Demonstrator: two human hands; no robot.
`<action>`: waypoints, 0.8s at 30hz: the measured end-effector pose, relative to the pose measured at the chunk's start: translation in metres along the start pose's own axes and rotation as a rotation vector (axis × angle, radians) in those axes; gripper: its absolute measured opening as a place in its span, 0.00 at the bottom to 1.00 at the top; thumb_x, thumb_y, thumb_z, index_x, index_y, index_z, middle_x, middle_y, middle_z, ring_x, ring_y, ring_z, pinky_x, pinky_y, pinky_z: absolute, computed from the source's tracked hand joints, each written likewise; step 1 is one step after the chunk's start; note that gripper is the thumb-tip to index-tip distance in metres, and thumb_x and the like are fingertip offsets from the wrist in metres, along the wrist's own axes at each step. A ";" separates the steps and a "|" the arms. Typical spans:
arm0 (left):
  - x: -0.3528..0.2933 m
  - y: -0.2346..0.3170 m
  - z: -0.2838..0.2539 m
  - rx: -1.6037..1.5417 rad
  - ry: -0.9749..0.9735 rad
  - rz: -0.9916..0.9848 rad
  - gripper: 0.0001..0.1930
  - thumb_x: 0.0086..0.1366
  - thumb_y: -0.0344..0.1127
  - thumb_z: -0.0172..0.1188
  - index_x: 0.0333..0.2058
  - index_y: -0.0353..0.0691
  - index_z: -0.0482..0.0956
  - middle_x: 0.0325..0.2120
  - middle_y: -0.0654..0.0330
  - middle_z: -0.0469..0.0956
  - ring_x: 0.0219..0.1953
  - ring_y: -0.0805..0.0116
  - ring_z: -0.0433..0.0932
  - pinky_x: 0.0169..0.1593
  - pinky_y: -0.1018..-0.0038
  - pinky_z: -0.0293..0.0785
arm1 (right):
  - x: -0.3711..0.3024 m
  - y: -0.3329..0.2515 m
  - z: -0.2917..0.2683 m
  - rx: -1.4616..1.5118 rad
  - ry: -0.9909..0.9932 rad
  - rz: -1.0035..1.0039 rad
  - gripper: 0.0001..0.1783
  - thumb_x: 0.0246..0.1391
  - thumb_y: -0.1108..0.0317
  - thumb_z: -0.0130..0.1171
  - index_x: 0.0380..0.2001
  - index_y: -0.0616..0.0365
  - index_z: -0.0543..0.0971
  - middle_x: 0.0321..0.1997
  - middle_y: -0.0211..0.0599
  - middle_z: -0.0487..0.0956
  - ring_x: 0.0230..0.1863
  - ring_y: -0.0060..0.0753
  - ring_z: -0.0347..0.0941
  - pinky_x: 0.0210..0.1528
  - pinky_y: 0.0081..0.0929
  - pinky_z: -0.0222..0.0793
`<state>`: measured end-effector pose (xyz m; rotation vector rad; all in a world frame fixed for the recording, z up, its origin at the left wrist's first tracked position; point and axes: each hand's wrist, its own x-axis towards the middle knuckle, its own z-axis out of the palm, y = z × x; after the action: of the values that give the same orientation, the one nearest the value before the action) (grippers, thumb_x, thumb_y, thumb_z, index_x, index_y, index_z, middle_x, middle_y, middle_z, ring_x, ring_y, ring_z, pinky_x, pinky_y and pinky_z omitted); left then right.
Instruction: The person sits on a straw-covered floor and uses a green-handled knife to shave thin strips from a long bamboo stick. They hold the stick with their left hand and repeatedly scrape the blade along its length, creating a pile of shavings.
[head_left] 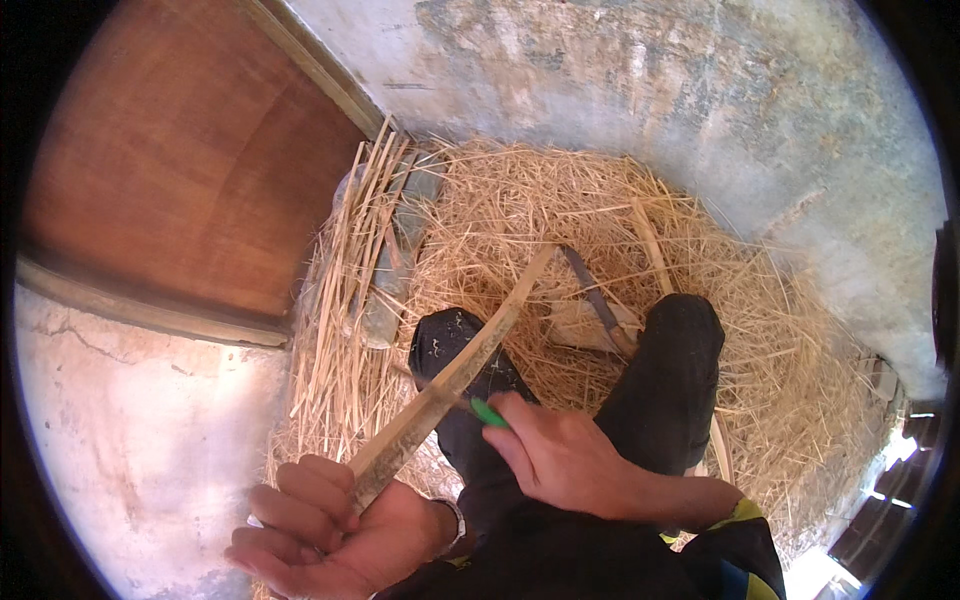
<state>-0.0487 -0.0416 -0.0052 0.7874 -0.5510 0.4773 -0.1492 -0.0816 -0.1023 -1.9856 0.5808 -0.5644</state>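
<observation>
Rising beyond the pale strip (455,378): stained wall (650,90).
Straw (800,400): heaped beneath the strip and to its right.
Strip: slanting across the left knee (440,335).
Left hand (388,540): clamped around the strip's near end.
Right hand (562,452): closed on a green handle (488,413), right of the strip.
Green handle: just beside the strip; whether its blade (461,404) touches, I cannot tell.

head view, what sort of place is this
Probably a rough shed or workshop corner: a thick heap of straw-like shavings, a stained, weathered wall, and a pile of thin, pale strips.
</observation>
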 end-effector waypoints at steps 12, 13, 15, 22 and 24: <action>-0.004 0.004 -0.009 -0.048 -0.112 -0.015 0.19 0.70 0.40 0.42 0.18 0.48 0.54 0.13 0.69 0.47 0.15 0.81 0.47 0.21 0.80 0.42 | 0.006 0.025 0.014 -0.203 0.052 0.008 0.14 0.61 0.58 0.48 0.33 0.59 0.66 0.12 0.44 0.72 0.14 0.49 0.72 0.14 0.43 0.67; 0.000 0.007 -0.009 -0.068 -0.083 -0.021 0.19 0.70 0.40 0.42 0.18 0.48 0.54 0.13 0.69 0.47 0.15 0.80 0.47 0.21 0.80 0.42 | 0.007 0.018 0.013 -0.192 0.016 0.013 0.13 0.59 0.60 0.50 0.32 0.60 0.66 0.13 0.46 0.72 0.15 0.51 0.72 0.16 0.43 0.67; -0.002 0.003 -0.007 -0.030 -0.048 -0.005 0.19 0.69 0.40 0.43 0.18 0.48 0.54 0.13 0.69 0.47 0.15 0.80 0.47 0.21 0.79 0.42 | 0.009 0.008 0.006 -0.178 -0.019 0.060 0.11 0.57 0.64 0.53 0.31 0.61 0.67 0.15 0.49 0.71 0.18 0.54 0.71 0.19 0.44 0.67; -0.005 0.002 -0.005 -0.084 -0.050 -0.045 0.19 0.69 0.40 0.44 0.18 0.48 0.54 0.14 0.69 0.46 0.15 0.80 0.45 0.21 0.79 0.41 | 0.002 0.020 0.012 -0.224 0.059 0.007 0.11 0.57 0.63 0.54 0.31 0.61 0.67 0.17 0.48 0.73 0.17 0.50 0.72 0.16 0.42 0.66; -0.006 0.005 0.000 0.023 0.037 0.011 0.19 0.69 0.40 0.44 0.18 0.48 0.53 0.13 0.69 0.45 0.15 0.80 0.44 0.21 0.79 0.41 | 0.001 0.002 0.007 -0.174 0.085 -0.063 0.11 0.57 0.63 0.54 0.31 0.60 0.67 0.15 0.47 0.72 0.15 0.50 0.71 0.15 0.42 0.65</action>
<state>-0.0567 -0.0395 -0.0065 0.7958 -0.5164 0.5084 -0.1448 -0.0785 -0.1066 -2.1582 0.6392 -0.6588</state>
